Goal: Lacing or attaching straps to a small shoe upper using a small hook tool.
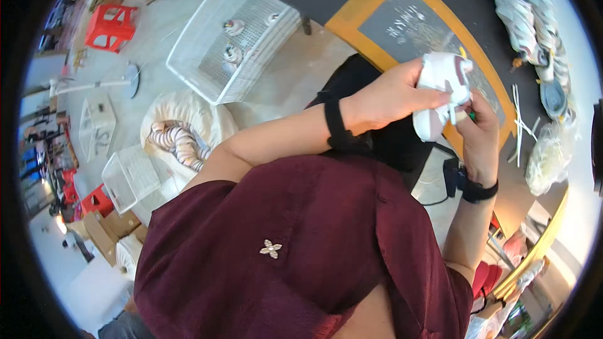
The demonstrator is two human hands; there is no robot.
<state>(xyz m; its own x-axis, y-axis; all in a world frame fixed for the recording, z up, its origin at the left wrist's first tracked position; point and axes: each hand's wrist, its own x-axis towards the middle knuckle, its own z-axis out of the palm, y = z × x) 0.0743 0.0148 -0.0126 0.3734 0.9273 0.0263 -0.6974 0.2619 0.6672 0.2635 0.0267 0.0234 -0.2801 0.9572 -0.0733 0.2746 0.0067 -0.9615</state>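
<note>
A small white shoe (433, 76) with mauve-brown patches is held above the dark table. My left hand (397, 93) wraps round it from the left, thumb across its side. At the shoe's right lower side is my right hand (481, 127), its thumb and fingers pinched together by a short white lace end. A small green bit shows between these fingers; what they grip is mostly hidden. Beneath the shoe lies a grey board with a yellow border (370, 9), marked with white writing and scattered bits. White laces (519, 119) lie on the table to the right.
Shoes in a row (518, 22) line the table's right side, above a clear plastic bag (546, 160). A white plastic crate (200, 37) holding a few shoes stands on the floor at left. Farther left are a sack (164, 108) with striped material and a red stool (112, 27).
</note>
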